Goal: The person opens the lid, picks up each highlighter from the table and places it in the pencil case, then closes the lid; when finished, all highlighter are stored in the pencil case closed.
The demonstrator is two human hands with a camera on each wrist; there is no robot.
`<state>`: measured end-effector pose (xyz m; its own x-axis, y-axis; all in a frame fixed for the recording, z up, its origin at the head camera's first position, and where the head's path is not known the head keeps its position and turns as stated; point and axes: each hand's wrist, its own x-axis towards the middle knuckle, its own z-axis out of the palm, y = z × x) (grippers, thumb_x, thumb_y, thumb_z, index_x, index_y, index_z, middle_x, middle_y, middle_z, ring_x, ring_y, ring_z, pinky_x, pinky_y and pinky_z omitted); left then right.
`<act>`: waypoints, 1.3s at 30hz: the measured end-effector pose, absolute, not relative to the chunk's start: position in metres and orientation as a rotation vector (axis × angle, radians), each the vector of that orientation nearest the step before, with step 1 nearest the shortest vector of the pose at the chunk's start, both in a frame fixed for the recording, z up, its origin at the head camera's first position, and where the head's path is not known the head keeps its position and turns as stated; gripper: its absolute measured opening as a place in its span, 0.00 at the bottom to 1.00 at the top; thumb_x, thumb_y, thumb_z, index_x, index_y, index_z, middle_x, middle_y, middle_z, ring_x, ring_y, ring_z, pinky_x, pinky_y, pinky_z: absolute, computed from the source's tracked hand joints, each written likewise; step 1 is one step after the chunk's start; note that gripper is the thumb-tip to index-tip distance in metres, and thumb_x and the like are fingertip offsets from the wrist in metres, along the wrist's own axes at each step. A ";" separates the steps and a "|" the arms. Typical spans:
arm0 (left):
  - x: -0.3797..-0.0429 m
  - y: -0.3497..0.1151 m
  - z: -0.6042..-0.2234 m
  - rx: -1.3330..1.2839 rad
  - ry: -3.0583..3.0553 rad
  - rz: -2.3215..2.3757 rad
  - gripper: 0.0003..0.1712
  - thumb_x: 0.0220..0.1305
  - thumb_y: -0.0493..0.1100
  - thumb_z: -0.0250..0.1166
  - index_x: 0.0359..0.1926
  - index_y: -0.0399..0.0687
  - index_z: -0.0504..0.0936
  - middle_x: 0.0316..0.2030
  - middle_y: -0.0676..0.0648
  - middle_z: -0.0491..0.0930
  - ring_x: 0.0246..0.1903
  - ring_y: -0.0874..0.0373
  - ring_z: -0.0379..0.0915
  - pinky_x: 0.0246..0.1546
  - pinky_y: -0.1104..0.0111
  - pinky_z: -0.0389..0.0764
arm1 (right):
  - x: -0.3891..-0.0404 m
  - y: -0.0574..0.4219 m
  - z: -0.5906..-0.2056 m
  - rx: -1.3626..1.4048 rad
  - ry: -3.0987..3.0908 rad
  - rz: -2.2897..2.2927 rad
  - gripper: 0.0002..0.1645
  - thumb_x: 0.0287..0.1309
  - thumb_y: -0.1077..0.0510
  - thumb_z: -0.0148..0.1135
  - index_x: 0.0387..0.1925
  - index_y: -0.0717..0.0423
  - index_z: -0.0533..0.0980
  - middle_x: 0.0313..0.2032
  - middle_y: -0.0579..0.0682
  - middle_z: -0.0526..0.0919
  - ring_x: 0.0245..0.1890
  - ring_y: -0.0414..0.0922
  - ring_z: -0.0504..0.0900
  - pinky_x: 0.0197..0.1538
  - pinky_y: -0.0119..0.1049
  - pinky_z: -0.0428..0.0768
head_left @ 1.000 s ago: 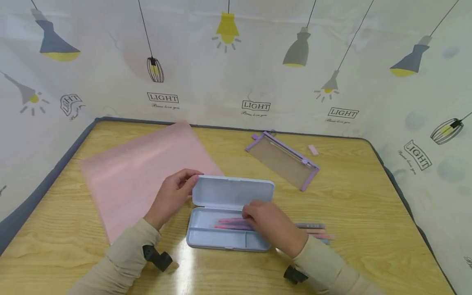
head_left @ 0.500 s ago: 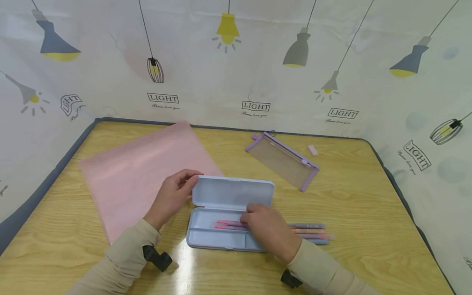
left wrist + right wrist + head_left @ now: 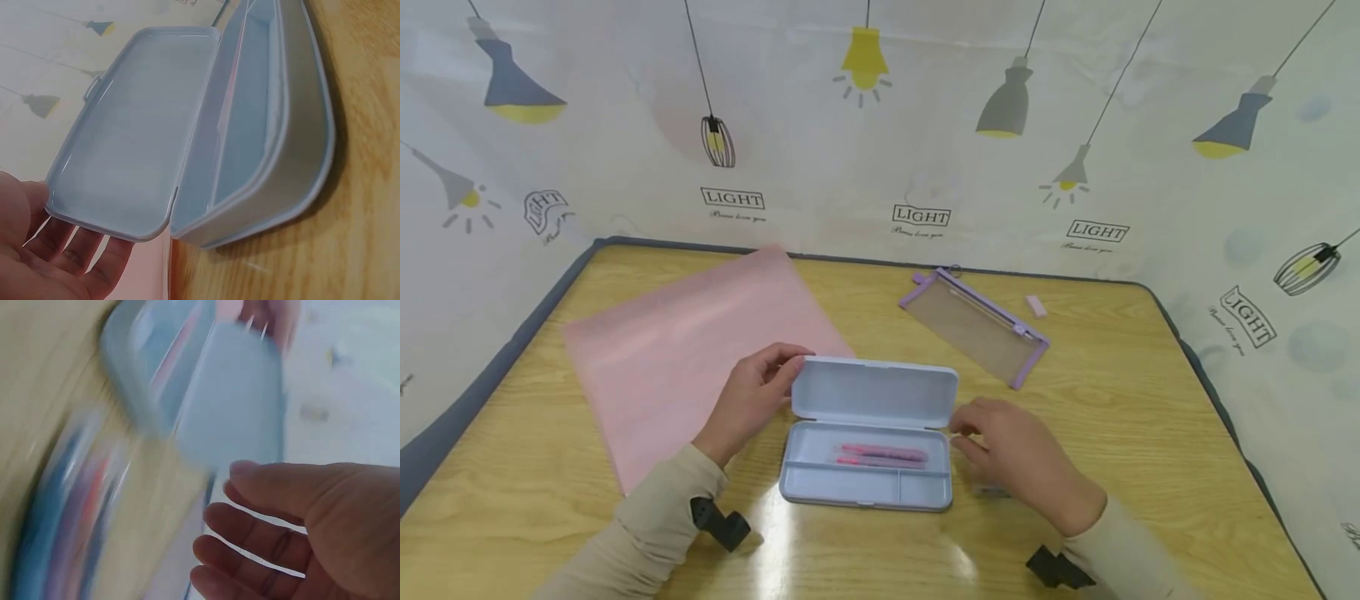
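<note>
A light blue pencil case [image 3: 841, 483] lies on the table with its lid [image 3: 874, 392] raised. My left hand [image 3: 751, 404] holds the lid's left end, thumb on the inner side and fingers behind. In the case's rear compartment lie pens with pink tips [image 3: 886, 456]. My right hand [image 3: 1018, 458] hovers just off the case's right end, fingers loosely bent and nothing between them, as the right wrist view confirms. Below that hand several coloured pens [image 3: 69, 512] lie side by side on the table, blurred; the head view hides most of them.
A pink sheet [image 3: 700, 358] covers the table's left part, reaching behind the left hand. Behind the case to the right lie a mesh zip pouch [image 3: 973, 329] with purple edging and a small pink eraser [image 3: 1036, 306]. A printed cloth wall [image 3: 820, 167] encloses the table.
My right hand has let go of the pens in the case and moved right, out over the pens on the table. The left hand keeps its hold on the lid.
</note>
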<state>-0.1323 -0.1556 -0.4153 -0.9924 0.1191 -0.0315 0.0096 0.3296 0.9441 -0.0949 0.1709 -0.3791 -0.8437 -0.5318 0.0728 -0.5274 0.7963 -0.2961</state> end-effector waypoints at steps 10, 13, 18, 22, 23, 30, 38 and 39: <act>-0.136 -0.157 -0.411 0.113 2.501 1.720 0.19 0.74 0.54 0.55 0.54 0.49 0.79 0.49 0.43 0.83 0.46 0.51 0.81 0.43 0.62 0.87 | -0.108 0.261 -0.404 -0.552 2.770 -0.536 0.04 0.64 0.56 0.64 0.38 0.51 0.83 0.33 0.42 0.82 0.35 0.38 0.79 0.36 0.37 0.80; -0.135 -0.156 -0.412 0.108 2.500 1.724 0.19 0.74 0.54 0.55 0.55 0.49 0.79 0.49 0.43 0.83 0.47 0.51 0.81 0.44 0.61 0.87 | -0.108 0.269 -0.408 -0.597 2.759 -0.540 0.03 0.63 0.56 0.65 0.37 0.49 0.83 0.32 0.41 0.81 0.33 0.36 0.78 0.34 0.34 0.79; -0.134 -0.155 -0.414 0.084 2.485 1.730 0.19 0.74 0.54 0.55 0.54 0.48 0.79 0.49 0.43 0.82 0.47 0.51 0.81 0.43 0.62 0.87 | -0.109 0.273 -0.410 -0.629 2.747 -0.538 0.02 0.60 0.56 0.67 0.35 0.49 0.83 0.30 0.39 0.80 0.30 0.33 0.75 0.32 0.30 0.77; -0.133 -0.154 -0.416 0.076 2.477 1.735 0.19 0.74 0.53 0.55 0.55 0.47 0.79 0.49 0.42 0.82 0.46 0.50 0.81 0.43 0.62 0.87 | -0.108 0.273 -0.412 -0.630 2.721 -0.555 0.03 0.60 0.56 0.67 0.34 0.50 0.82 0.29 0.39 0.79 0.27 0.30 0.74 0.30 0.29 0.76; -0.133 -0.154 -0.416 0.075 2.476 1.734 0.19 0.74 0.54 0.55 0.55 0.47 0.79 0.49 0.42 0.82 0.46 0.50 0.81 0.43 0.62 0.87 | -0.108 0.273 -0.412 -0.630 2.718 -0.555 0.04 0.61 0.55 0.67 0.34 0.51 0.82 0.29 0.39 0.79 0.26 0.29 0.73 0.30 0.30 0.76; -0.131 -0.154 -0.416 0.071 2.477 1.728 0.18 0.74 0.54 0.55 0.54 0.50 0.79 0.49 0.44 0.82 0.47 0.51 0.81 0.43 0.63 0.87 | -0.107 0.275 -0.410 -0.623 2.740 -0.544 0.03 0.63 0.54 0.65 0.35 0.47 0.82 0.33 0.38 0.80 0.30 0.30 0.75 0.35 0.32 0.79; -0.133 -0.155 -0.417 0.099 2.492 1.743 0.19 0.74 0.55 0.54 0.55 0.50 0.79 0.49 0.44 0.82 0.47 0.51 0.81 0.44 0.61 0.87 | -0.102 0.236 -0.380 -0.870 2.863 -0.567 0.03 0.62 0.60 0.65 0.36 0.47 0.81 0.35 0.38 0.81 0.35 0.33 0.81 0.36 0.30 0.82; -0.133 -0.155 -0.417 0.102 2.491 1.747 0.19 0.74 0.55 0.54 0.55 0.49 0.79 0.49 0.43 0.82 0.47 0.50 0.81 0.44 0.61 0.87 | -0.101 0.227 -0.376 -0.913 2.866 -0.560 0.04 0.62 0.60 0.65 0.36 0.47 0.81 0.34 0.38 0.81 0.34 0.33 0.81 0.36 0.30 0.82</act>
